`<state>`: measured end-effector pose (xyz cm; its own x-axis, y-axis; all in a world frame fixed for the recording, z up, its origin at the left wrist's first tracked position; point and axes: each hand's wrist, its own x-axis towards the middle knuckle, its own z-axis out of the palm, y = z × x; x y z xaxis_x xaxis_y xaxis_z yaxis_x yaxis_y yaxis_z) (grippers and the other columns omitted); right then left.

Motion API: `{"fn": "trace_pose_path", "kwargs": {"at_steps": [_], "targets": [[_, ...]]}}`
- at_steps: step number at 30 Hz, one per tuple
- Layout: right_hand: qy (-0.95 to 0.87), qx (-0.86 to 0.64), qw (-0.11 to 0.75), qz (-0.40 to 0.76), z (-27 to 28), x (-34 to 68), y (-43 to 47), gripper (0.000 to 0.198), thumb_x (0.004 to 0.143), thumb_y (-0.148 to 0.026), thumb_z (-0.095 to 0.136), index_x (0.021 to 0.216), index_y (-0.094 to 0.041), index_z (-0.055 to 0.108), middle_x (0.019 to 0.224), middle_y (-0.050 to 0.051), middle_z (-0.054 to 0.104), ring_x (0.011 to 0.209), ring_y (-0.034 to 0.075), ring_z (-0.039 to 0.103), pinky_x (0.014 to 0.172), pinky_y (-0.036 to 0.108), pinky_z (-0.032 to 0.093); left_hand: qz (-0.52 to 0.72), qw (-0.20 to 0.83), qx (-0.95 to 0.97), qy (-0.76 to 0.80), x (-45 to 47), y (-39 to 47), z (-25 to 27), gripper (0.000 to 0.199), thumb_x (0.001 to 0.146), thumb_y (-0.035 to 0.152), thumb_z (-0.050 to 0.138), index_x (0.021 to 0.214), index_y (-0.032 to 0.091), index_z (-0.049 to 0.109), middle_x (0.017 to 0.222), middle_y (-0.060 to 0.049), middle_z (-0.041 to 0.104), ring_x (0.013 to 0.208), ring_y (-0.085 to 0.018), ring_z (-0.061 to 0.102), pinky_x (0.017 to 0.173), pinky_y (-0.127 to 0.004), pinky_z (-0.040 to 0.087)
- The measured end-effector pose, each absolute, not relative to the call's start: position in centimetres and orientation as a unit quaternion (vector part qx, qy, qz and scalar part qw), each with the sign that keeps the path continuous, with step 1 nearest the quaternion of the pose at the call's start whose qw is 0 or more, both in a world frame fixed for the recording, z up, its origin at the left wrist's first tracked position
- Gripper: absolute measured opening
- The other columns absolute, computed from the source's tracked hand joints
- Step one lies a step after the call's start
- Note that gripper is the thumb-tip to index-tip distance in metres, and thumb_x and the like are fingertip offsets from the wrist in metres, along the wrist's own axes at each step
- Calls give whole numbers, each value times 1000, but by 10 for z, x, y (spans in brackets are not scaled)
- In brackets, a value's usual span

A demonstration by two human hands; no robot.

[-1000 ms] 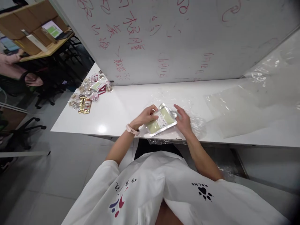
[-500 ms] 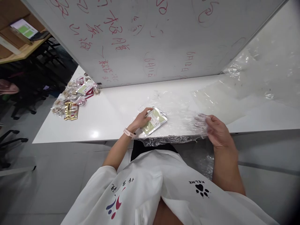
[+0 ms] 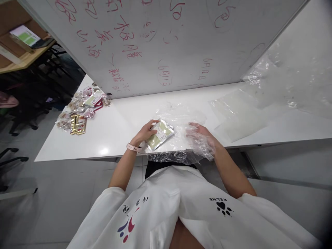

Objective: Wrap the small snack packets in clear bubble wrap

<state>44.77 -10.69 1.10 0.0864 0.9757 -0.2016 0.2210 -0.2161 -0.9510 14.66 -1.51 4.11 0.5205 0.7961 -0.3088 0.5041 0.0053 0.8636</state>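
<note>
A flat green and silver pouch (image 3: 161, 135) with a white printed label lies tilted near the front edge of the table. My left hand (image 3: 146, 132) grips its left side, thumb on top. Clear plastic film (image 3: 178, 112) spreads under and around the pouch and hangs crumpled over the table's edge. To the right of the pouch, my right hand (image 3: 198, 133) is closed on a bunched part of this film, which partly covers the fingers and drapes over the wrist.
Several small packets (image 3: 77, 102) and a gold packet (image 3: 78, 124) are piled on the table's left end. A whiteboard (image 3: 160, 45) with red writing stands behind. More clear plastic sheeting (image 3: 241, 114) lies at the right, reaching up beside the board.
My right hand has moved left, toward the pouch, bringing the film along, now bunched instead of stretched. My left hand and the pouch have shifted slightly left.
</note>
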Motion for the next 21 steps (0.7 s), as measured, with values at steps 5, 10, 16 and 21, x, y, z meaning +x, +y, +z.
{"fn": "trace_pose_path", "kwargs": {"at_steps": [5, 10, 16, 21], "targets": [[-443, -579, 438, 526, 27, 486, -76, 37, 68, -47, 77, 93, -20, 71, 84, 2, 69, 69, 15, 62, 66, 31, 54, 154, 532, 675, 487, 140, -17, 40, 46, 89, 29, 56, 135, 26, 48, 99, -7, 62, 78, -17, 61, 61, -26, 49], [-344, -705, 511, 350, 20, 560, -99, 23, 76, -44, 73, 89, -25, 68, 62, -3, 55, 56, 13, 49, 56, 31, 44, 172, 528, 673, 489, 138, -20, 39, 49, 87, 30, 57, 135, 25, 49, 94, -4, 61, 76, -15, 59, 62, -24, 48], [-343, -768, 448, 302, -4, 546, -165, 52, 83, -65, 61, 101, -17, 70, 83, 9, 72, 69, 19, 64, 65, 34, 53, 182, 542, 681, 458, 151, -28, 56, 48, 88, 32, 59, 135, 25, 51, 90, -3, 60, 70, -14, 56, 59, -24, 44], [-500, -709, 354, 350, 1, 512, -180, 71, 89, -69, 49, 144, -23, 51, 130, 14, 65, 119, 29, 62, 97, 42, 51, 134, 545, 750, 350, 195, -36, 53, 47, 92, 28, 56, 138, 26, 52, 95, -5, 64, 70, -14, 54, 63, -27, 42]]}}
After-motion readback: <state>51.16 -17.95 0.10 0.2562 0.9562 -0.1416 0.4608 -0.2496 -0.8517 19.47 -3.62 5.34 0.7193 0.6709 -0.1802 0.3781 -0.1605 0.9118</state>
